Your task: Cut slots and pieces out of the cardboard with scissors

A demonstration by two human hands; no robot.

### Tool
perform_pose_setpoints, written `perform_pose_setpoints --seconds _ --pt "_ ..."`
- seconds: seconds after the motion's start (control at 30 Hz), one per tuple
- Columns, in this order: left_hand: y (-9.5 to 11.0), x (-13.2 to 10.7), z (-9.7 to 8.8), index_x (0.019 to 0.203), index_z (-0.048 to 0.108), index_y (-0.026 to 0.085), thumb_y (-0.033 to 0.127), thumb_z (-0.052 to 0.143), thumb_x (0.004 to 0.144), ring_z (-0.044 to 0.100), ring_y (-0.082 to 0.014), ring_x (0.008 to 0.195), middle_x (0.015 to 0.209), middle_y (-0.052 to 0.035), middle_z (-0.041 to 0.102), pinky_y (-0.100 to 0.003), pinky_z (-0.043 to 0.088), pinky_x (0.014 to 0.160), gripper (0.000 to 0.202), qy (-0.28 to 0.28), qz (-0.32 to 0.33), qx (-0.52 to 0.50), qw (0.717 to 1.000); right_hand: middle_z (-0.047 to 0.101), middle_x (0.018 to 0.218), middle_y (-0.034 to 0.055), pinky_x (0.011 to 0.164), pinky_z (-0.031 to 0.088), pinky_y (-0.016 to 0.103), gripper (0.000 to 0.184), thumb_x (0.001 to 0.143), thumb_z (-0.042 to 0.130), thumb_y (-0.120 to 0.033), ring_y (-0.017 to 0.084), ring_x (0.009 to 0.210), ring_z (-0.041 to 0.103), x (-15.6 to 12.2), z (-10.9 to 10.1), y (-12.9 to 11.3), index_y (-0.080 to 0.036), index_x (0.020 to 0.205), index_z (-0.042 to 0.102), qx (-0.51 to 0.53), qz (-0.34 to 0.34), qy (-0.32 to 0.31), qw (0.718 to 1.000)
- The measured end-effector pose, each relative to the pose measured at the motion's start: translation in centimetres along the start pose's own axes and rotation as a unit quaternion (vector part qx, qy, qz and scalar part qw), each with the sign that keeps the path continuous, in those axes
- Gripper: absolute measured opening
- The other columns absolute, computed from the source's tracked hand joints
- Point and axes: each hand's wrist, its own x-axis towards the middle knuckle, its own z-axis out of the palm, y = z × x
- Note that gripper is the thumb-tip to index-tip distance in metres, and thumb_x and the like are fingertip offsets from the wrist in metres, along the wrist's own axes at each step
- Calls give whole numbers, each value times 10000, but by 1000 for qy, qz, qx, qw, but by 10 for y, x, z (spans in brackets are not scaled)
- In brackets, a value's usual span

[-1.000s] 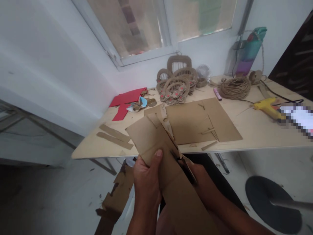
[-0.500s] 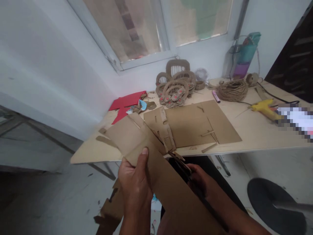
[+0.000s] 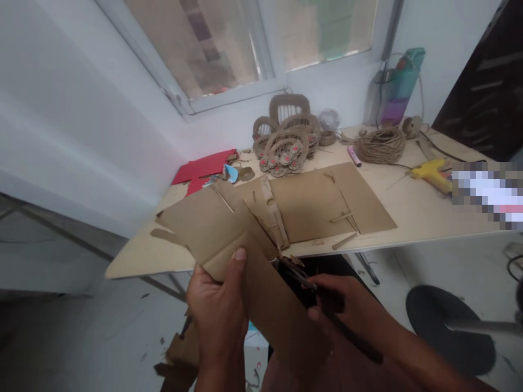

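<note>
My left hand (image 3: 218, 305) grips a long creased piece of brown cardboard (image 3: 278, 310), its thumb pressed flat on top near the fold. The piece slants from above the table down toward my lap. In my right hand (image 3: 343, 302) is a pair of dark-handled scissors (image 3: 294, 269), closed within my fingers. The blades lie along the right edge of the cardboard, where a narrow strip curls away. How far the blades are apart cannot be made out. Behind the held piece, a larger cardboard sheet (image 3: 314, 209) lies on the table with thin cut scraps on it.
On the wooden table (image 3: 134, 250) are red sheets (image 3: 204, 166), twine-wrapped frames with flowers (image 3: 286, 141), a twine coil (image 3: 382, 144), a glue stick (image 3: 354, 156) and a yellow glue gun (image 3: 431, 174). A dark round stool base (image 3: 437, 321) stands on the floor.
My right hand with the scissors has shifted slightly, and its handles now show more clearly beside the cardboard. The view has moved a little to the right. My left hand keeps its hold.
</note>
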Motion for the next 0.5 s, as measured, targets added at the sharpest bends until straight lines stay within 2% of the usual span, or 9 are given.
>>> perform_pose_setpoints --seconds 0.13,0.27,0.4,0.5 --pt "3 -5 7 955 673 193 181 746 618 671 -152 627 778 -10 727 -232 555 561 345 -15 -26 -20 999 716 870 2 661 480 256 195 738 673 -212 206 786 643 8 6 1 -195 927 717 3 -10 -11 1000" --pt "2 -11 13 928 665 188 166 754 587 662 -155 565 734 -2 723 -280 570 595 353 -20 -75 -37 996 722 985 26 785 492 298 289 760 680 -240 239 925 653 14 10 1 -200 1045 702 33 -55 17 998" --pt "-2 -16 13 928 657 169 194 785 558 656 -158 536 706 -14 719 -258 562 526 392 -27 -114 -46 992 726 973 27 788 490 291 297 782 674 -228 225 905 656 23 16 -4 -201 1078 693 39 -91 42 994" --pt "-3 -17 12 939 649 171 207 784 559 660 -165 542 717 -17 718 -252 555 483 405 -23 -115 -63 991 720 969 22 838 470 306 272 767 699 -238 222 897 641 27 19 -8 -200 1036 704 31 -123 57 990"
